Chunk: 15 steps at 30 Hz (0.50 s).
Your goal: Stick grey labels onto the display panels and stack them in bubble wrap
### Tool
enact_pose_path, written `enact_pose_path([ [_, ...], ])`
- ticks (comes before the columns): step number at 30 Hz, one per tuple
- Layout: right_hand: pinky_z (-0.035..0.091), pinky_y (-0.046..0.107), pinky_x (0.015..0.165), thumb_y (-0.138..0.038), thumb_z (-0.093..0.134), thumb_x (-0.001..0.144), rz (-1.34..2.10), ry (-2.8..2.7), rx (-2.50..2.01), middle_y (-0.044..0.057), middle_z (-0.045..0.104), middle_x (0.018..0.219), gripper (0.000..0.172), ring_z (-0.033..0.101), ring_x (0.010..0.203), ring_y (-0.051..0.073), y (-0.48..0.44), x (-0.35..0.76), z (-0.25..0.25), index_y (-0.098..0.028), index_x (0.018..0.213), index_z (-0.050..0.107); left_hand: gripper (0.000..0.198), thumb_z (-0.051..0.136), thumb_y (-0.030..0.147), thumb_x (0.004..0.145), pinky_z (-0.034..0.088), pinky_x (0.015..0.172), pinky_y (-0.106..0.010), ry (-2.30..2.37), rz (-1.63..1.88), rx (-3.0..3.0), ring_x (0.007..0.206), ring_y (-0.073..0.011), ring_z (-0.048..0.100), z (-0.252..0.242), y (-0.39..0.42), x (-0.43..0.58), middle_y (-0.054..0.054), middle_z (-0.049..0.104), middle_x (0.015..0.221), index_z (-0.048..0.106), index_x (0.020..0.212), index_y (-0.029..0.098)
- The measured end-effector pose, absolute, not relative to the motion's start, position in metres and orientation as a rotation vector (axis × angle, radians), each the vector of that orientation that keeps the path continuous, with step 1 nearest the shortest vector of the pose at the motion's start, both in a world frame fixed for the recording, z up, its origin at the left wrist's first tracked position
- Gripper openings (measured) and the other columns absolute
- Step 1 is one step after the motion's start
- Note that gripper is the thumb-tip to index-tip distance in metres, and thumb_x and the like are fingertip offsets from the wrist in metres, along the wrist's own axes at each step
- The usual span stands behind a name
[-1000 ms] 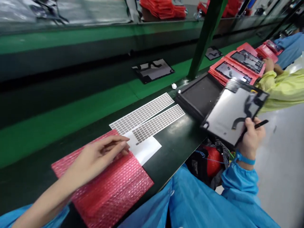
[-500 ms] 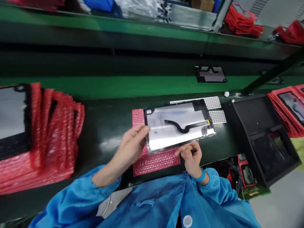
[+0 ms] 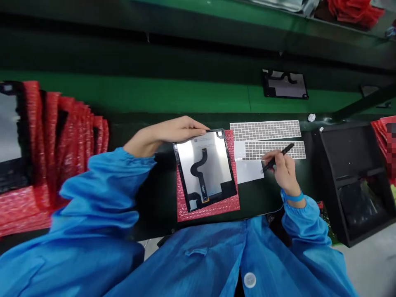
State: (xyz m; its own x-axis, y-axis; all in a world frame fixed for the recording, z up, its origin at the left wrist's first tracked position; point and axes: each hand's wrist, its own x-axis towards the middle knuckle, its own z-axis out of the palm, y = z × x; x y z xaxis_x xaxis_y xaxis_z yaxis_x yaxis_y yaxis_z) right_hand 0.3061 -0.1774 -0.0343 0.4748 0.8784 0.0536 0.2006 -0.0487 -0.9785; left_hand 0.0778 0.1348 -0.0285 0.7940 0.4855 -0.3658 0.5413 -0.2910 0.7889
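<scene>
A flat screen panel [image 3: 216, 165], silver with a black border and a wavy black ribbon cable, lies turned on a red bubble-wrap sheet [image 3: 210, 210]. My left hand [image 3: 179, 130] grips the panel's upper left edge, fingers on top near the corner. My right hand [image 3: 284, 167] is closed round a dark pen-like tool [image 3: 287, 148], just right of a plain white sheet [image 3: 250, 171]. Two strips of small grid labels, an upper one [image 3: 266, 130] and a lower one [image 3: 260, 149], lie behind; the tool crosses the lower strip.
Red bubble-wrap sleeves [image 3: 68, 156] are stacked at the left with a panel [image 3: 9, 128] on them. An open black box [image 3: 346, 161] stands at the right. Another panel [image 3: 286, 84] leans at the back, near a crumpled white ball [image 3: 311, 117]. A shelf [image 3: 216, 24] runs above.
The panel has turned about a quarter turn and now rests on the red sheet. My left hand has moved up to its top edge. My right hand has moved right and taken hold of the pen-like tool.
</scene>
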Motion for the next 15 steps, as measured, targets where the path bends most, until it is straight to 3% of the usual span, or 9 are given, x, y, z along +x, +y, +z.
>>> enact_pose_path([
  [3, 0.052, 0.027, 0.049, -0.067, 0.059, 0.105, 0.799, -0.99, -1.632, -0.001, 0.069, 0.068, 0.048, 0.065, 0.053, 0.013, -0.155, 0.319, -0.05, -0.022, 0.099, 0.075, 0.047, 0.059, 0.051, 0.097, 0.063, 0.082, -0.037, 0.613, -0.247, 2.017, 0.091, -0.0247, 0.077, -0.042, 0.131, 0.087, -0.009, 0.084, 0.109, 0.084, 0.122, 0.02],
  [7, 0.062, 0.029, 0.053, -0.069, 0.066, 0.1, 0.888, -0.959, -1.715, 0.002, 0.078, 0.07, 0.049, 0.075, 0.057, 0.017, -0.143, 0.319, -0.068, -0.02, 0.099, 0.069, 0.048, 0.051, 0.042, 0.103, 0.052, 0.113, -0.056, 0.634, 0.197, 2.468, 0.124, -0.0345, 0.068, -0.044, 0.089, 0.084, -0.018, 0.074, 0.133, 0.08, 0.127, 0.013],
  [10, 0.064, 0.029, 0.056, -0.068, 0.068, 0.098, 0.86, -0.883, -1.755, 0.002, 0.078, 0.069, 0.048, 0.079, 0.06, 0.018, -0.145, 0.313, -0.077, -0.019, 0.097, 0.068, 0.045, 0.046, 0.036, 0.109, 0.048, 0.12, -0.058, 0.401, 0.363, 2.616, 0.141, -0.0356, 0.059, -0.048, 0.036, 0.082, -0.021, 0.066, 0.147, 0.075, 0.133, 0.012],
  [15, 0.065, 0.028, 0.056, -0.068, 0.066, 0.099, 0.811, -0.827, -1.795, 0.001, 0.078, 0.068, 0.048, 0.079, 0.058, 0.018, -0.148, 0.308, -0.08, -0.02, 0.096, 0.067, 0.05, 0.059, 0.044, 0.107, 0.044, 0.123, -0.06, 0.201, 0.197, 2.76, 0.156, -0.0427, 0.045, -0.065, -0.026, 0.085, -0.022, 0.049, 0.168, 0.065, 0.145, 0.013],
])
